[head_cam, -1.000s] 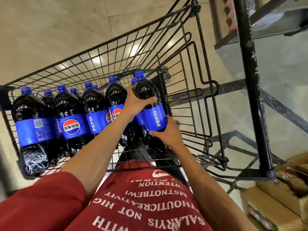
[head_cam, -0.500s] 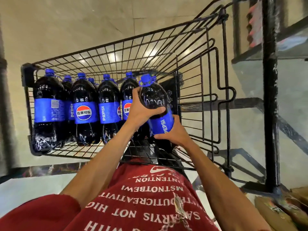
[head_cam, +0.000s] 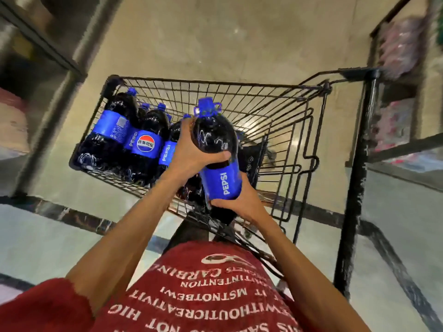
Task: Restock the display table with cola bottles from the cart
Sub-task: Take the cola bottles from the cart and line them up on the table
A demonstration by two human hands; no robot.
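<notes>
— What's in the cart [head_cam: 215,82]?
— Dark cola bottles [head_cam: 143,142] with blue labels, crowded at its left end
— And the hands?
— Left hand [head_cam: 189,154] wraps the shoulder of the raised bottle [head_cam: 217,140], and right hand [head_cam: 242,203] grips its lower half, over the cart's right side

Dim warm light; motion blur, wide-angle warp at edges.

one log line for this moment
held bottle: raised over cart | left hand: grips upper body | right hand: holds lower end | other bottles: in cart
</notes>
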